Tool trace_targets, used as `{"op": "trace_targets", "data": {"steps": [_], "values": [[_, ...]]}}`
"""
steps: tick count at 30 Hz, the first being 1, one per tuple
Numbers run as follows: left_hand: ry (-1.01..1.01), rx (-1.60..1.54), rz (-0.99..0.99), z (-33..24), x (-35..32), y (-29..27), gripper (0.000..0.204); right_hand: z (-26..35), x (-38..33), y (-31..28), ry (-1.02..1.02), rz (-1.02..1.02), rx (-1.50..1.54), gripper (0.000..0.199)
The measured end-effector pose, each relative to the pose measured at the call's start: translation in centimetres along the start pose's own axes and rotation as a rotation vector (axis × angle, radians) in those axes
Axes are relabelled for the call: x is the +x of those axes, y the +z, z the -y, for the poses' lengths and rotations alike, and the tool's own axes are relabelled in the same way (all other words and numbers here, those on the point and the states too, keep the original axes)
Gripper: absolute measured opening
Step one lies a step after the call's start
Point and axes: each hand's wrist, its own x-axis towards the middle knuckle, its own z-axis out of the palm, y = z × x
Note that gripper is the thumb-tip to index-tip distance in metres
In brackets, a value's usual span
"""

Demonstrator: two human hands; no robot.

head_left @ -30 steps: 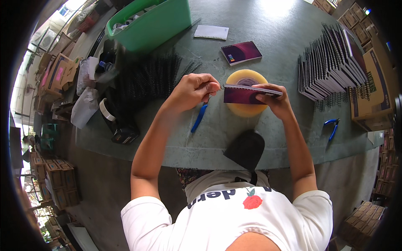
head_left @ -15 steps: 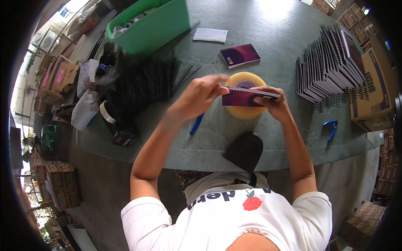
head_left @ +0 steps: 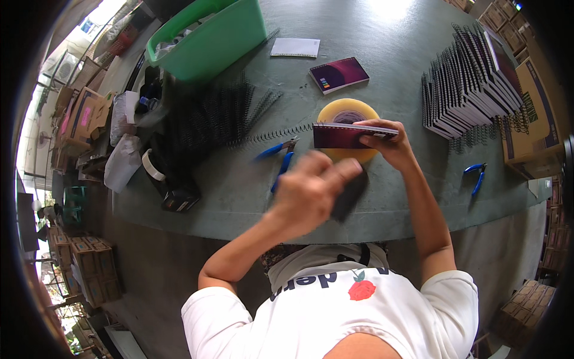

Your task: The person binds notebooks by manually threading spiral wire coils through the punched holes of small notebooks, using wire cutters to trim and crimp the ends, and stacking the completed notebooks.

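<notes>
A thin notebook with a dark purple cover is held on edge in my right hand, thumb on the near face and fingers behind. A black spiral coil sticks out from the left end of its bound edge and runs over the table. The notebook is in front of a wide roll of clear yellowish tape, hiding part of it. My left hand is apart from the notebook, nearer my body and smeared by motion, its fingers not clear. Blue-handled pliers lie left of it, and a black flap-like object is partly hidden behind it.
Many black coils lie at left beside a green bin. Another purple notebook and a white pad lie farther back. Spiral notebooks stand stacked at right by a cardboard box; blue cutters lie nearer.
My left hand has left the notebook's bound edge and swung down toward my body. The coil and pliers behind it now show. My right hand keeps the notebook in nearly the same place.
</notes>
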Motion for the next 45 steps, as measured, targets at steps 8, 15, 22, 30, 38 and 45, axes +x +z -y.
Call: {"op": "trace_targets", "data": {"steps": [8,15,22,30,38,45], "values": [[0.141,0.148,-0.385,1.7,2.1,-2.0,0.034,0.5,0.1,0.3,0.005,-0.013,-0.019,0.028],[0.168,0.095,-0.296,2.3,2.2,-0.5,0.04,0.5,0.0,0.5,0.014,-0.008,-0.026,0.027],[0.021,0.021,-0.152,1.7,2.7,-1.2,0.036,0.4,-0.2,0.0,0.027,-0.032,0.131,0.026],[0.266,0.354,-0.307,1.4,4.6,-0.9,0.033,0.1,-0.2,0.0,-0.106,0.056,0.065,0.028],[0.241,0.231,-0.017,3.6,6.0,-2.6,0.024,6.6,-0.3,1.9,-0.454,-0.036,-1.022,0.035],[0.111,0.066,0.063,2.7,6.1,-4.6,0.029,5.7,-0.5,3.7,-0.462,-0.237,-1.16,0.018]]}}
